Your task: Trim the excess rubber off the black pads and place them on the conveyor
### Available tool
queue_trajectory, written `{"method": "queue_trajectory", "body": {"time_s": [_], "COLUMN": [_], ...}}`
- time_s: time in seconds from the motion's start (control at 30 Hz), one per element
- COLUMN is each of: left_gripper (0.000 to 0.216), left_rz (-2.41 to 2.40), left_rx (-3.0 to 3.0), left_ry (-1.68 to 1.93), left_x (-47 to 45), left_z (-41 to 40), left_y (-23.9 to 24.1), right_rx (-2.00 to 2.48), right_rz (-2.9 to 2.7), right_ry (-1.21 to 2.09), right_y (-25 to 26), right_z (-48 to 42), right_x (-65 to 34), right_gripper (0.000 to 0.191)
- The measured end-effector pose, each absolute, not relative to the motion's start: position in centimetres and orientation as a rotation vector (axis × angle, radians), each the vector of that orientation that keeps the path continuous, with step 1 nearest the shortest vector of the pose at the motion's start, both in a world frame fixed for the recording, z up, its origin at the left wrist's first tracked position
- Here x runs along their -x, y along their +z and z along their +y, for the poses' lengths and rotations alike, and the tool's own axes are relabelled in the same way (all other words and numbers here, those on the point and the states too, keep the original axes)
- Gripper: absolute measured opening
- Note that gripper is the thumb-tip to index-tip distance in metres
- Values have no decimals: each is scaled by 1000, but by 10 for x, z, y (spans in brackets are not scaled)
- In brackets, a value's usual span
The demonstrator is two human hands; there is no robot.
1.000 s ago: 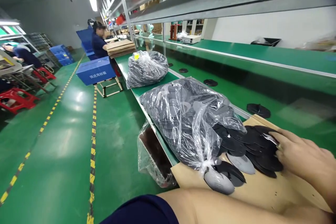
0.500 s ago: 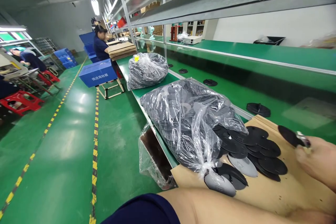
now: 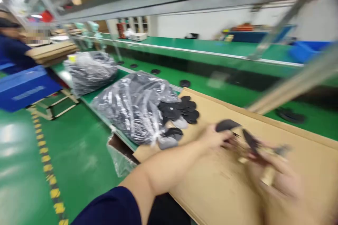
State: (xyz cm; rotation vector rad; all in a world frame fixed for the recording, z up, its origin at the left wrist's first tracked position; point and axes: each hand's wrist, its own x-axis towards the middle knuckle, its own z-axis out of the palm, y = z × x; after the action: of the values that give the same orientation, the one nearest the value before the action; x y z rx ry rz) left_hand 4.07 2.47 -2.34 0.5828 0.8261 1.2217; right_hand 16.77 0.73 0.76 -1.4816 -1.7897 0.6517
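- Brown cardboard (image 3: 211, 190) covers the near end of the workbench, below the person's bent left arm and navy sleeve (image 3: 111, 207).
- Right hand (image 3: 277, 174), smeared by motion: its fingers are closed around a dark flat piece (image 3: 249, 141) that tilts toward the other hand. Pale yellow wraps (image 3: 268, 175) show on the fingers; a blurred grey object shows beside them, and whether it is gripped I cannot tell.
- Left hand (image 3: 215, 136), facing it above the cardboard: fingers pinch the lower edge of a black disc (image 3: 227, 125). The two held pieces are near each other but apart.
- Left of the hands, loose black discs (image 3: 186, 107) lie overlapping on the cardboard, with a grey disc (image 3: 181, 123) among them.
- Against that pile rests a knotted clear bag (image 3: 129, 107) full of dark grey pieces.
- Behind the cardboard, more discs sit spaced out on a green belt (image 3: 169, 75).
- Farther along stand a second filled bag (image 3: 92, 74), a blue box (image 3: 26, 88) on a stand, stacked cardboard (image 3: 54, 52) and a co-worker in navy (image 3: 13, 49).
- Beyond the belt runs a green shelf (image 3: 198, 45) before a white wall (image 3: 190, 26).
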Motion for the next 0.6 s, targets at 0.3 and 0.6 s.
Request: {"method": "queue_trajectory", "body": {"time_s": [0.3, 0.6], "left_gripper": [61, 46], "left_rz": [701, 921], "left_rx": [-950, -953], "left_ry": [1268, 1290], "left_x": [-28, -30], "left_z": [4, 5], "left_y": [-14, -15], "right_rx": [940, 1018], "right_rz": [-696, -789], "right_ry": [1731, 1733], "right_y": [-5, 0], "right_z": [-5, -10], "right_x": [-180, -185], "right_gripper": [19, 29]}}
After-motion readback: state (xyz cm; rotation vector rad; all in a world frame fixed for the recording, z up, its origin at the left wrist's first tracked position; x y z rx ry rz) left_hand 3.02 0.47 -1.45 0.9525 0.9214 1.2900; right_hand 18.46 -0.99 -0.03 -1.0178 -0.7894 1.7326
